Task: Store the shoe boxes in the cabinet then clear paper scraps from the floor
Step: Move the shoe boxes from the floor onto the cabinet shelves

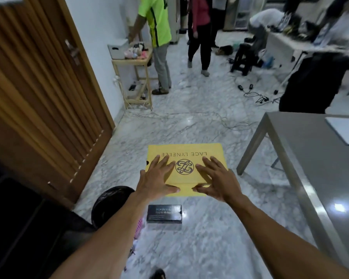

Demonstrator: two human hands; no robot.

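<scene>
Yellow shoe box (186,150) lies under left hand (156,179) and right hand (218,178).

I log the yellow box (189,149) carrying dark lettering and a round dark monogram; the black box (164,214), pale print. Floor (189,127): white marble, grey veins. Door (38,87): brown wood, ribbed in stripes; table (302,150): plain grey.

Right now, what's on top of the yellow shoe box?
The left hand and right hand lie spread on the yellow shoe box lid, either side of its round logo. The closed lid hides the contents; the underside isn't visible.
</scene>
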